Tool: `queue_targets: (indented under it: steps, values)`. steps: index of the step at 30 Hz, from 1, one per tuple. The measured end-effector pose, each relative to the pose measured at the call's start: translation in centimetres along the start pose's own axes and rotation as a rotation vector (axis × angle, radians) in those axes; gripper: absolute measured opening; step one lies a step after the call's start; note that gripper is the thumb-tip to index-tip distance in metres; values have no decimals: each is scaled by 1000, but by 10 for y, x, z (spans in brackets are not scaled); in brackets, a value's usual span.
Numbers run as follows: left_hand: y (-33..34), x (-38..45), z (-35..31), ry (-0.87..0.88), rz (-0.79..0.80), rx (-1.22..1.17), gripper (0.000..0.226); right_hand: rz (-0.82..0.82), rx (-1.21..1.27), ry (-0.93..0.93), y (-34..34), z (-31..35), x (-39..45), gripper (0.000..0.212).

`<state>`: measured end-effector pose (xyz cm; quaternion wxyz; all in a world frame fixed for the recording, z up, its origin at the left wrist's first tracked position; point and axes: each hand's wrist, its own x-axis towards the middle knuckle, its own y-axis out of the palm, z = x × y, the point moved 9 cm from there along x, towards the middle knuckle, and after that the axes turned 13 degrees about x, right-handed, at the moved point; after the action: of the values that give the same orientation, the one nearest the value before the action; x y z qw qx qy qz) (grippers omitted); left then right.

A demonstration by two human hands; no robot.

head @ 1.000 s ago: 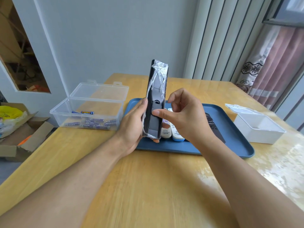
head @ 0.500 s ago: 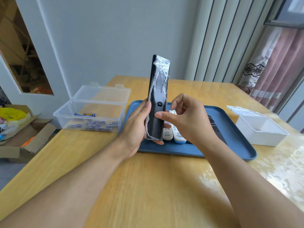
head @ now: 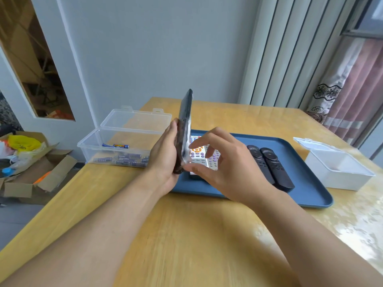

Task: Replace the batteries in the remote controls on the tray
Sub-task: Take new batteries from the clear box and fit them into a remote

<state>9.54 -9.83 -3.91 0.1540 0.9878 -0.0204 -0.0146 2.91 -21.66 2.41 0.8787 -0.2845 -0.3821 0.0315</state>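
Wooden worktop (head: 186, 235) setup: left hand (head: 165, 156) is wrapped round the lower end of a slim black remote (head: 185, 129) held upright over the blue tray (head: 310, 195), right hand (head: 223, 168) fingers (head: 204, 139) loosely spread beside it holding nothing; looks light, stiff, slippery in that plastic film, so grip the edges.

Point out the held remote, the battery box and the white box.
held remote (head: 186, 112), head view, on its upper edge above the left hand.
battery box (head: 91, 150), head view, on its clear front wall.
white box (head: 331, 179), head view, on its front wall.
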Motion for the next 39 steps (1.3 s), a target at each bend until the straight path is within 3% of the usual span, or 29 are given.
queue_targets:
  steps: [4, 9, 12, 15, 18, 23, 27, 32, 39]
  values:
    - [-2, 4, 1, 3, -10, -30, 47, 81, -111, 4, 8, -8, -1, 52]
    - [-2, 4, 6, -63, -22, -71, 48, 94, -195, -14, 13, -14, -3, 39]
    - [-1, 5, 8, -92, -6, -112, 31, -91, -129, -74, -3, -11, -1, 30]
    - [-2, 7, 10, -114, -8, -98, 36, -314, -80, -98, -27, -10, -1, 25]
    - [-3, 7, 3, -70, -21, -82, 44, -390, -55, -123, -35, -6, -3, 24]
    - [-8, 7, -3, -51, -22, -23, 29, -181, 25, -82, -8, -7, -3, 30]
    - [-18, 10, -1, -65, -98, 72, 45, 45, -8, 27, 19, -16, -4, 36]
    - [-23, 10, 12, -121, -105, 420, 61, 175, -242, 63, 34, -19, -7, 45]
    - [-19, 5, -1, 74, -117, 1113, 70, 315, -225, 153, 40, -33, -10, 53]
